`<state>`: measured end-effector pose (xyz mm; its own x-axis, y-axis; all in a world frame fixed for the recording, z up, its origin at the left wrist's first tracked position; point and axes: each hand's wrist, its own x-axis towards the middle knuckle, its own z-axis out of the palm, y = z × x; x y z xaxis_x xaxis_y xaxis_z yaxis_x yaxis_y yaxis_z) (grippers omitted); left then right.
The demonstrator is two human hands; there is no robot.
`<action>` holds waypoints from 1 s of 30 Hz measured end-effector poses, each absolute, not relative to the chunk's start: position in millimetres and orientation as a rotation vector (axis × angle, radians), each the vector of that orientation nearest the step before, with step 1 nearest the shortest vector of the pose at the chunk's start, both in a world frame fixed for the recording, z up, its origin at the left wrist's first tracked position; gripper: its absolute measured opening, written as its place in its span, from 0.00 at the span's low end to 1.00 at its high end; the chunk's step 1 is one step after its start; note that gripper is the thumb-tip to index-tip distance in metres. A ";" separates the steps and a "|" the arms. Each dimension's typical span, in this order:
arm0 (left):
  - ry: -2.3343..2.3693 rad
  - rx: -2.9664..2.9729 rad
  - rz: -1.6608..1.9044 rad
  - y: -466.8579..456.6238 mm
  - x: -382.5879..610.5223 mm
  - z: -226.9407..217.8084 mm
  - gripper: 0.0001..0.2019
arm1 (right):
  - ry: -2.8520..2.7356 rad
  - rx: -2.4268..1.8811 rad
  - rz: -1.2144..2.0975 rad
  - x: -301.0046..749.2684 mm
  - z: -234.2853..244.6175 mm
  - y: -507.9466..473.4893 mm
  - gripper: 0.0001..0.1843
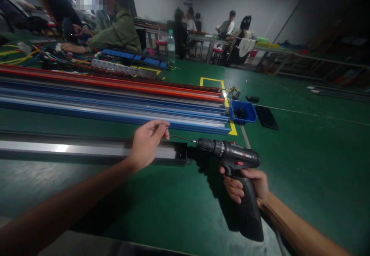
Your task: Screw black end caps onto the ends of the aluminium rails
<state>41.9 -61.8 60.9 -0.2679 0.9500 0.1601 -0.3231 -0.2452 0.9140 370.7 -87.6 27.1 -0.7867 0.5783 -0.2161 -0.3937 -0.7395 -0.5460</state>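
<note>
My right hand point(245, 186) grips a black cordless drill point(228, 152) by its handle, with the long bit point(183, 138) pointing left. Just left of the bit's tip, my left hand point(148, 140) is closed in a pinch. Whatever sits between its thumb and finger is too small to name. Under that hand lies a dark metal channel point(95, 148) with a shiny inner face and a dark end piece point(181, 153). Beyond it, several blue channels point(162, 115) and orange channels point(173, 90) run side by side along the green table point(303, 171).
A blue bin point(254, 115) of small dark parts stands at the channels' right ends, beside a black phone-like slab point(267, 117). Across the table, a person in a green jacket point(121, 29) works near tangled wires point(31, 54). A clear bottle point(171, 46) stands nearby.
</note>
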 end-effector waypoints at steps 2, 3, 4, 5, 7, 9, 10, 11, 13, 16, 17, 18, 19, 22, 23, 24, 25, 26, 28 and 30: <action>1.012 1.061 1.635 -64.8 40.2 57.9 0.11 | -0.670 -0.497 2.466 371.3 26.4 -87.6 0.26; 1.023 1.108 1.607 -66.2 39.1 56.4 0.11 | -0.676 -0.493 2.464 371.5 26.1 -87.7 0.26; 1.031 1.146 1.584 -67.3 37.9 54.9 0.10 | -0.680 -0.491 2.462 371.6 25.8 -87.8 0.26; 1.036 1.172 1.565 -68.1 36.8 53.5 0.10 | -0.682 -0.492 2.460 371.7 25.6 -87.9 0.25; 1.039 1.192 1.542 -68.7 35.3 51.5 0.09 | -0.676 -0.508 2.457 371.7 25.5 -88.1 0.25; 1.038 1.183 1.542 -68.2 35.1 50.6 0.09 | -0.667 -0.527 2.454 371.6 26.2 -88.4 0.25; 1.040 1.176 1.544 -67.8 35.4 50.5 0.09 | -0.664 -0.540 2.454 371.5 26.8 -88.5 0.25; 1.045 1.170 1.545 -67.5 35.9 50.6 0.09 | -0.663 -0.555 2.456 371.5 27.5 -88.6 0.25; 1.059 1.170 1.546 -67.1 37.1 51.1 0.10 | -0.668 -0.590 2.460 371.6 28.6 -88.7 0.24; 1.065 1.175 1.540 -67.1 38.1 51.7 0.11 | -0.677 -0.634 2.465 372.7 27.8 -88.2 0.23; 1.059 1.175 1.536 -67.2 38.1 51.8 0.12 | -0.678 -0.636 2.465 373.3 26.8 -87.8 0.22; 1.053 1.176 1.532 -67.2 38.0 51.8 0.12 | -0.677 -0.634 2.467 373.9 25.5 -87.4 0.23; 1.045 1.176 1.529 -67.2 37.9 51.9 0.12 | -0.675 -0.630 2.470 374.5 24.1 -87.0 0.23; 1.019 1.172 1.539 -67.4 38.0 52.4 0.11 | -0.675 -0.610 2.480 375.8 20.9 -85.9 0.23; 1.008 1.165 1.549 -67.4 38.3 52.8 0.10 | -0.679 -0.602 2.481 376.1 20.4 -85.7 0.24; 0.997 1.156 1.561 -67.6 38.8 53.4 0.10 | -0.683 -0.594 2.482 376.2 20.2 -85.5 0.24; 0.987 1.146 1.571 -67.7 39.5 54.0 0.10 | -0.684 -0.587 2.482 376.2 20.3 -85.5 0.24; 0.980 1.134 1.580 -67.9 40.2 54.7 0.10 | -0.681 -0.583 2.483 376.1 20.5 -85.5 0.24; 0.966 1.108 1.590 -68.2 41.7 56.4 0.10 | -0.672 -0.579 2.491 375.9 21.1 -85.7 0.24; 0.952 1.083 1.599 -68.2 42.8 57.8 0.11 | -0.665 -0.581 2.491 375.5 21.6 -85.9 0.24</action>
